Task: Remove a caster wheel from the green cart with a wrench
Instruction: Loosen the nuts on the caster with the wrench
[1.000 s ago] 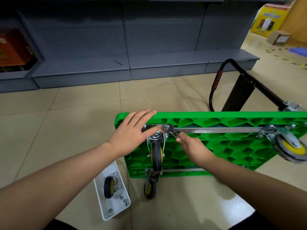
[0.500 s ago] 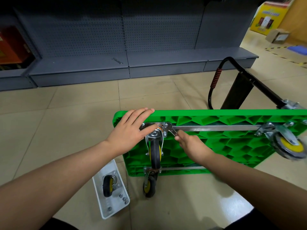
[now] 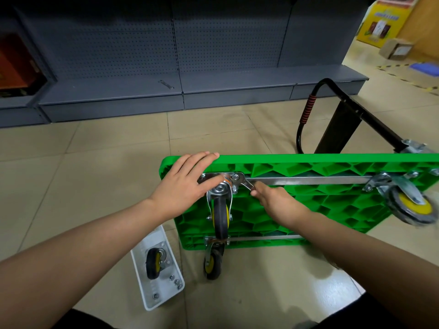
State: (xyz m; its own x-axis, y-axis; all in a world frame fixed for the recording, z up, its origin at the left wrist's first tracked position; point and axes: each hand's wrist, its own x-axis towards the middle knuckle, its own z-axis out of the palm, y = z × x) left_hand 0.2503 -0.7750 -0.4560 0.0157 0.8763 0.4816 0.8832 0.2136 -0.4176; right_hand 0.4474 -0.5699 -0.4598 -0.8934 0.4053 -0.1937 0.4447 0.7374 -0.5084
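The green cart stands on its edge on the floor, and the right hand curls its fingers around the wrench, whose long axis runs up-left to a bolt on the wheel plate. The left hand lies flat, fingers spread, on the plate beside it. Below the handle there is free room; above, the metal bar lies close.

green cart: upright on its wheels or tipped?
Tipped on its side. The green cart shows its ribbed underside to the camera, the caster wheel sticks out sideways, and its black handle lies folded behind.
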